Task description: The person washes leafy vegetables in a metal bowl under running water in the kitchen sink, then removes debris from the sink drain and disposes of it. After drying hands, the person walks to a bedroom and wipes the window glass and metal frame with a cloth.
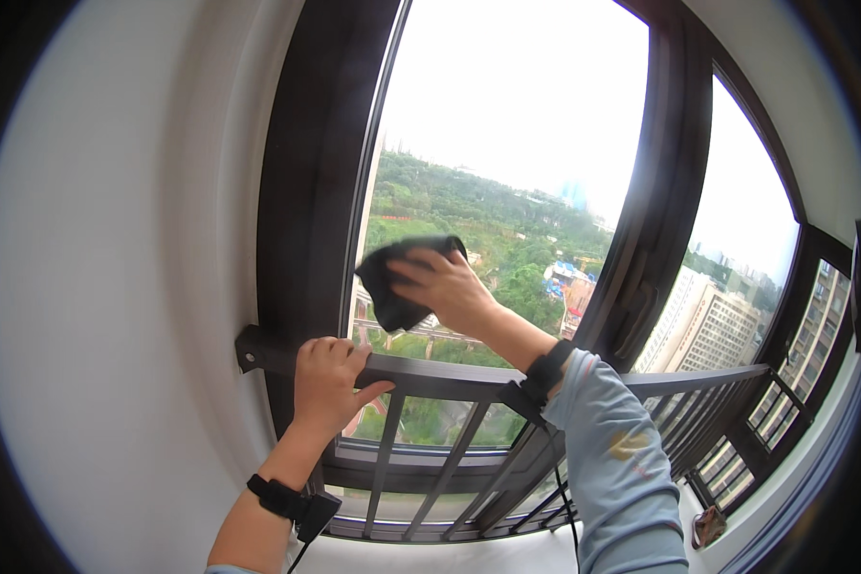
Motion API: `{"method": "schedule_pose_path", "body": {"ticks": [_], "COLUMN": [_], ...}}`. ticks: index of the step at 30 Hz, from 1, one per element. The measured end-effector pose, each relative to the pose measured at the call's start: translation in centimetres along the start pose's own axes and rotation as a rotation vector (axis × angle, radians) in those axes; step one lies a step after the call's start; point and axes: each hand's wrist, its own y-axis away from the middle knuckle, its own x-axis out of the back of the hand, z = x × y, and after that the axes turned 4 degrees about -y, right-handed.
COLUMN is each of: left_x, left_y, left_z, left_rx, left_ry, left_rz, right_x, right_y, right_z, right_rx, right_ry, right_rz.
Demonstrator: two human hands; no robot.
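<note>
A black cloth (394,290) lies under the fingers of my right hand (450,285), against or just in front of the window pane (516,100), near its left side. The cloth's edges look slightly blurred. My left hand (330,380) grips the dark metal top rail (430,374) of the guard railing close to its wall end. Its fingers lie over the top and the thumb points right. Both wrists wear black bands with small boxes and cables.
Dark window frames (308,179) surround the glass, with a handle (635,319) on the right one. Vertical bars (438,470) drop below the rail. A white wall (93,287) rises at left. A brown object (708,527) sits low at right. Trees and buildings show outside.
</note>
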Motion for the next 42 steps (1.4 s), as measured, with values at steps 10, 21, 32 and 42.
{"method": "schedule_pose_path", "body": {"ticks": [10, 21, 32, 42], "left_x": [0.0, -0.7, -0.6, -0.4], "left_y": [-0.1, 0.3, 0.4, 0.3], "left_z": [0.0, -0.5, -0.6, -0.2], "left_rx": [0.004, 0.001, -0.001, 0.018], "left_ry": [-0.027, -0.030, -0.013, -0.025], "left_rz": [-0.020, -0.022, -0.004, -0.030], "right_x": [7.0, 13.5, 6.6, -0.6], "right_y": [5.3, -13.2, -16.0, 0.9], "right_z": [12.8, 19.2, 10.5, -2.4], "right_rx": [-0.504, -0.984, -0.335, 0.160], "right_ry": [0.230, 0.213, 0.204, -0.034], "right_rz": [0.360, 0.380, 0.459, -0.324]}}
